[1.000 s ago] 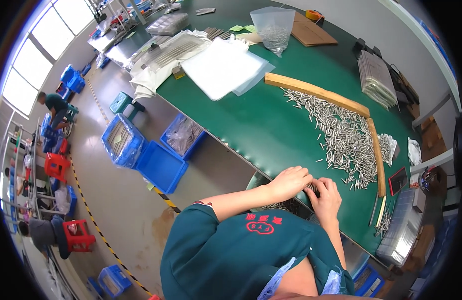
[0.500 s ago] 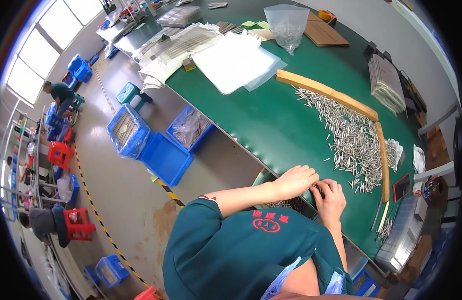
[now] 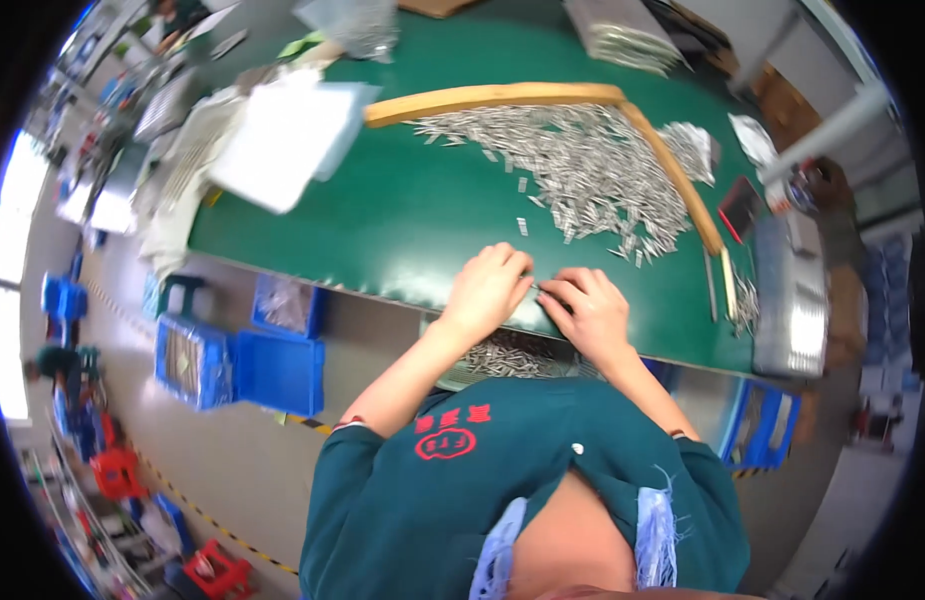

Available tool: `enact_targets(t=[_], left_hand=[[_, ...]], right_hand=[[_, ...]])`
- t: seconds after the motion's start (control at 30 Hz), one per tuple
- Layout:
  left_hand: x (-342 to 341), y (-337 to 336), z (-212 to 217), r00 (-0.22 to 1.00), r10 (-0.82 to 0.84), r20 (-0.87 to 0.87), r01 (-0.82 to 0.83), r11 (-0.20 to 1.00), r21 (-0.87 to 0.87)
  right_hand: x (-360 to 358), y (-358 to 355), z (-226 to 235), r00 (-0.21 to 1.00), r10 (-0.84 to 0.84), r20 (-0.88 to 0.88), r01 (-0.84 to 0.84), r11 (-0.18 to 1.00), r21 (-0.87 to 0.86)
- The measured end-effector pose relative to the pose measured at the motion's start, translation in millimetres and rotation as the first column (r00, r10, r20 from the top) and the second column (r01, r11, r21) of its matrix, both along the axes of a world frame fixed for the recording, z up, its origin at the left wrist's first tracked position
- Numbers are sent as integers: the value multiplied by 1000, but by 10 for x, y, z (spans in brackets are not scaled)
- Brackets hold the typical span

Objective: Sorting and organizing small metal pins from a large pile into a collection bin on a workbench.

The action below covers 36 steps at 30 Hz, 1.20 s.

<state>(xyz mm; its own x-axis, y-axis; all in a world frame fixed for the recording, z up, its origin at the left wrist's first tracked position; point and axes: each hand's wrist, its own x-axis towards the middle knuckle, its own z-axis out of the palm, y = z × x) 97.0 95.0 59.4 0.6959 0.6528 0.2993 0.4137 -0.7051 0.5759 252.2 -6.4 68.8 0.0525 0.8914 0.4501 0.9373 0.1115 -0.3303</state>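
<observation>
My left hand [image 3: 490,290] and my right hand [image 3: 592,312] are close together over the front edge of the green table [image 3: 382,215]. Their fingers are bent and pinched inward. A tiny pale bit shows between the fingertips, too small and blurred to name. Beyond them spreads a pile of small silvery metal pins [image 3: 592,165], with a few lying loose nearer my hands. Two wooden strips, one along the back [image 3: 502,96] and one down the right side [image 3: 672,172], border the pile. Below the table edge, in front of my chest, more metal pins [image 3: 507,360] lie in a tray.
White sheets [image 3: 282,140] and cloth lie on the table's left part. A clear plastic box [image 3: 790,300] and a red-edged dark device [image 3: 740,208] sit at the right. Blue crates [image 3: 279,372] stand on the floor at left, and another crate [image 3: 760,425] at lower right.
My view has turned, so the table's front edge now runs more level and the pile appears higher up. Both hands stay close together at the edge, fingers still pinched.
</observation>
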Motion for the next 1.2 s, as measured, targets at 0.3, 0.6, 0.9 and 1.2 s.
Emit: enact_targets(t=[0.3, 0.6, 0.9, 1.2], left_hand=[[245, 112, -38, 994, 99, 43, -102, 992, 77], [-360, -369, -81, 963, -22, 270, 250, -310, -917], [-147, -573, -245, 909, 234, 345, 414, -609, -676], [-102, -711, -248, 952, 213, 219, 292, -424, -858]], right_hand=[[51, -61, -37, 999, -45, -27, 45, 999, 6], [26, -206, -28, 996, 51, -71, -53, 998, -25], [24, -428, 13, 950, 288, -121, -303, 943, -136], [120, -472, 203, 896, 209, -391, -361, 856, -371]])
